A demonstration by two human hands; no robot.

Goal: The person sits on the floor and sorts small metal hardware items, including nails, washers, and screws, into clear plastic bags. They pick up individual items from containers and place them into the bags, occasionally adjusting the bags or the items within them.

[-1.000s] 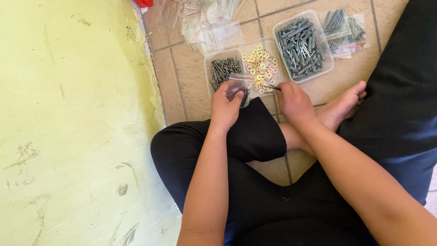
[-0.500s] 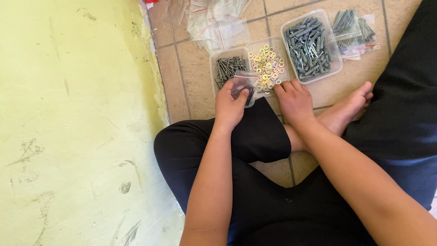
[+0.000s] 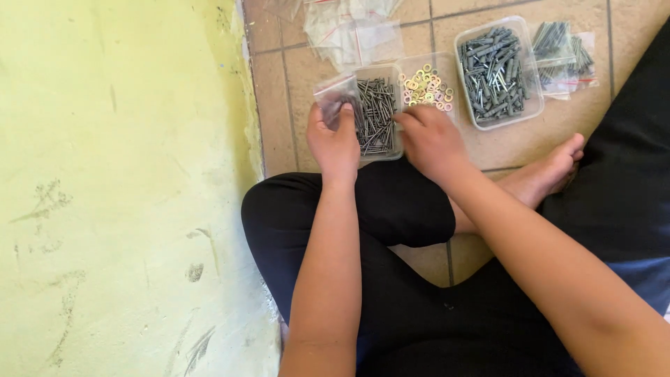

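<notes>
Left hand (image 3: 336, 143) is pinched on a small clear bag (image 3: 336, 98), held at the left edge of the screw tray (image 3: 377, 115). Right hand (image 3: 429, 139) rests at the tray's right rim, fingers curled; whether it holds a screw can't be told. Bag: light, limp, slippery; grip near the mouth. Farther off: washers (image 3: 426, 87), plug tray (image 3: 497, 70). Wall (image 3: 125, 174) crowds the left; open tile is far and right.

arms: bare to the elbow, no sleeves seen | left hand (image 3: 336, 143), right hand (image 3: 431, 142): no rings | trousers (image 3: 391, 209): black | foot (image 3: 548, 174): bare
</notes>
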